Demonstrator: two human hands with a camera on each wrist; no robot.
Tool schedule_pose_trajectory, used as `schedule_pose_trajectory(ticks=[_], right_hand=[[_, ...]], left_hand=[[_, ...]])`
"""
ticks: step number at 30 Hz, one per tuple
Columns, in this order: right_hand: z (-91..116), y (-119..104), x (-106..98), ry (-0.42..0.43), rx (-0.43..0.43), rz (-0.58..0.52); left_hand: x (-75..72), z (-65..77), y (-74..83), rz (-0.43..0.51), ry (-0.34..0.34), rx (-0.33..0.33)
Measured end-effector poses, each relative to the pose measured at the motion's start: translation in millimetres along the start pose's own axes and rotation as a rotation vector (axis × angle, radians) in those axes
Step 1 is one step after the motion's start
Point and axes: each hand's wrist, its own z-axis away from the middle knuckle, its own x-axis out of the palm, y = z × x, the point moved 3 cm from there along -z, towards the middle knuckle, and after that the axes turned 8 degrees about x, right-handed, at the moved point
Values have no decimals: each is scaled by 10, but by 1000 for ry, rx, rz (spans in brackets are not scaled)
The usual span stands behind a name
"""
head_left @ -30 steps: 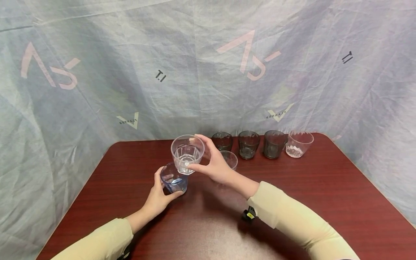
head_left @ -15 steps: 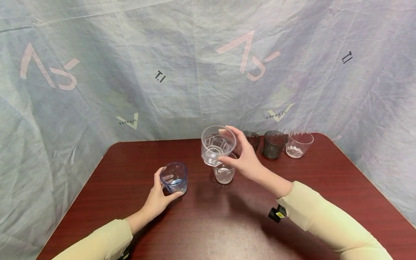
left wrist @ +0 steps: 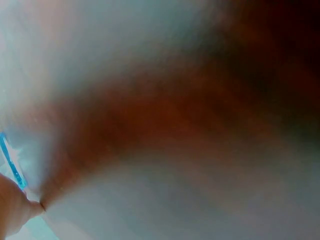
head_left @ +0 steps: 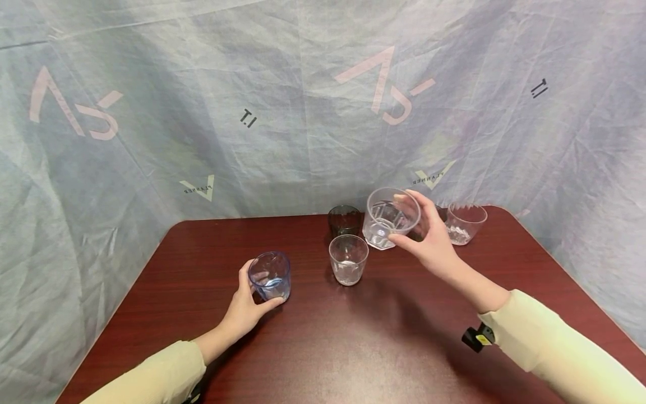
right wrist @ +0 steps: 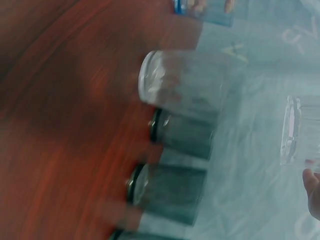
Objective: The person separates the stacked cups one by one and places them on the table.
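Observation:
My left hand (head_left: 244, 307) holds a blue-tinted glass (head_left: 271, 276) upright at the table's left side, thumb and fingers round its lower part. In the left wrist view only a strip of blue rim (left wrist: 12, 162) and a fingertip show beside a large blur. Raised above the table, a clear faceted glass (head_left: 384, 224) is gripped from its right side by my right hand (head_left: 433, 242); it also appears at the edge of the right wrist view (right wrist: 300, 132). Between the hands stands another clear glass (head_left: 348, 262) on the table.
Along the back of the table (head_left: 323, 348) a dark smoky glass (head_left: 343, 219) and a clear glass (head_left: 466, 225) stand upright. Other dark glasses, seen in the right wrist view (right wrist: 172, 192), are mostly hidden behind my right hand and its glass. A grey cloth (head_left: 303, 157) hangs behind.
My right hand has carried the clear glass rightward, from above the blue glass, past the standing clear glass, to before the dark ones. My left hand and the blue glass have stayed put.

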Motion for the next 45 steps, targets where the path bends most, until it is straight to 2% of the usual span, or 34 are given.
schedule_pose_trajectory(ticks=[9,18,24,29,35,45], right_hand=[[173,169,-319,63,75,115],[290,402,-439,89,145,174],[366,592,-447,99,240,175],[418,744,-411,75,306,184],[454,864,-334,45,349,166],[497,980,-228,8,389,221]], left_hand=[[2,4,-22,0,10,4],[35,-4,-413,23,12,15],[33,-8,-439,29,11,18],[40,-11,-447,27,15,27],[48,-8,-437,28,15,30],[43,-7,-415,27,11,24]])
